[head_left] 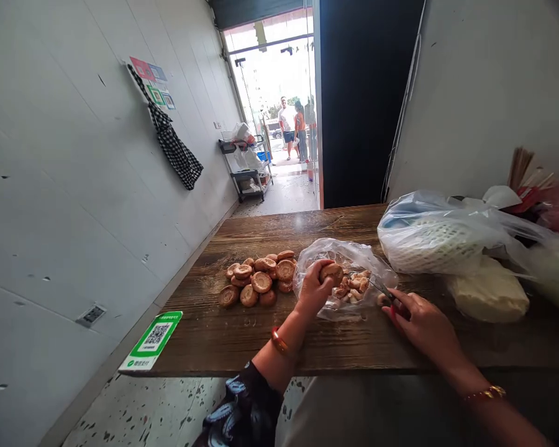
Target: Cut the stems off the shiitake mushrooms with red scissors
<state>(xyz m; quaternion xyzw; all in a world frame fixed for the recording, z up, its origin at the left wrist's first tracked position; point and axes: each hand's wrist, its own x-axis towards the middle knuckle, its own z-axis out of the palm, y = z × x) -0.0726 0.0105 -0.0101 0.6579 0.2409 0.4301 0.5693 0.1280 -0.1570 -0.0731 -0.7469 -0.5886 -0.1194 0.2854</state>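
Observation:
My left hand (314, 288) is closed around a brown mushroom (331, 273), held over an open clear plastic bag (328, 248). Pale, cut-looking mushroom pieces (354, 287) lie inside the bag. On the right, my right hand (419, 323) grips a pair of scissors (386, 293) with dark and red handles; the thin metal blades point left towards the bag. Fingers partly hide the handles. To the left of the bag, a pile of brown mushroom caps (261, 282) rests on the wooden table (242, 341), several with their undersides up.
Plastic bags of produce (438, 239) and a pale wrapped block (489, 292) crowd the table's right side. A green QR-code card (153, 341) lies at the front left corner. Beyond the table stand a cart (249, 174) and a glass doorway, with people outside.

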